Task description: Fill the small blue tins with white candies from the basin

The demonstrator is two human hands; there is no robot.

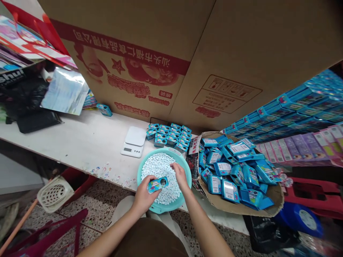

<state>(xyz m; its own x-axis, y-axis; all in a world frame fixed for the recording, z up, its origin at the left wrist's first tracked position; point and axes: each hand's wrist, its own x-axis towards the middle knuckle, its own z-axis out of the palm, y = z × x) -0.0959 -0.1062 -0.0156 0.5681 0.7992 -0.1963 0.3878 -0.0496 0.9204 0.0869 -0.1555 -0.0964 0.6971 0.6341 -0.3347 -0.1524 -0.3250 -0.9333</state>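
A brown cloth lap (148,241) is filling the bottom of the view, closest to the camera, just below both hands. Beyond the fingers, a large printed cardboard carton (150,43) is standing upright and taking up the upper view. To the right of the right fingers, a wide cardboard tray (276,201) is holding a heap of blue candy packs (235,171), and farther right, stacked blue boxes (294,107) are lining up behind purple packs (302,150). A white table (80,142) is running behind and left of the fingers, its edge passing beneath the hands.

Directly under the fingers, a round teal plastic basin (188,178) is resting on the table and is holding a mound of white candy pellets (158,171). The left hand (144,196) is gripping a small blue box (158,184) between its thumb and closed fingers, just above the basin's near rim. The right hand (180,176) is reaching over the pellets with its fingers (175,166) bunched narrowly and touching the mound; whether they are pinching any pellets cannot be told.

Just beyond the fingers, rows of small blue boxes (168,136) are standing on the table beside a white digital scale (133,141). Left of the fingers, small loose candies (107,172) are lying scattered near the table's edge.
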